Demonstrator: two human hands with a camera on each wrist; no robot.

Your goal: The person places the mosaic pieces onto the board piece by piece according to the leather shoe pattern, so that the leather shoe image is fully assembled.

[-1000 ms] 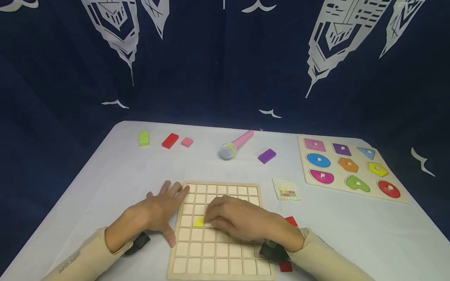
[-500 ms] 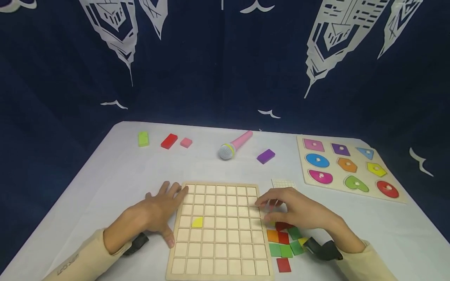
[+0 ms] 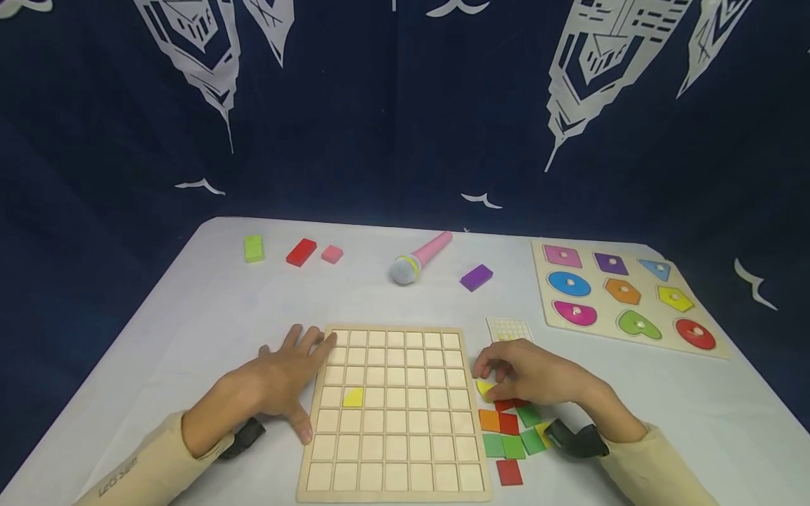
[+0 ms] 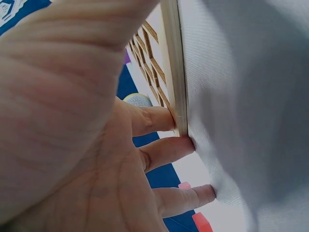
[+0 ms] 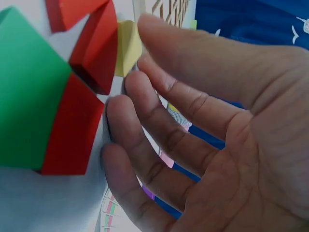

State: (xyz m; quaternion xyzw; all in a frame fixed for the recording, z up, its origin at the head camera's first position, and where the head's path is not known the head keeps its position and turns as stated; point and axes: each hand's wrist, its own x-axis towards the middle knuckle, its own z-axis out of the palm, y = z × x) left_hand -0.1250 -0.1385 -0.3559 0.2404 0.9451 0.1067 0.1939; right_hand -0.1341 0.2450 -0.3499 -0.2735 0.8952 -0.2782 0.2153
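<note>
While left hand (image 3: 278,379) fingers lie spread against grid board (image 3: 392,464), right hand (image 3: 531,376) fingers, loosely curled, touch yellow tile (image 3: 484,388).

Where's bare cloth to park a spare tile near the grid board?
Bare cloth lies between the grid board and the toy microphone, and left of the left hand. Right of the board is crowded: the loose tiles, the right hand and the pattern card.

Head overview; wrist close-ups below hands (image 3: 278,379)
</note>
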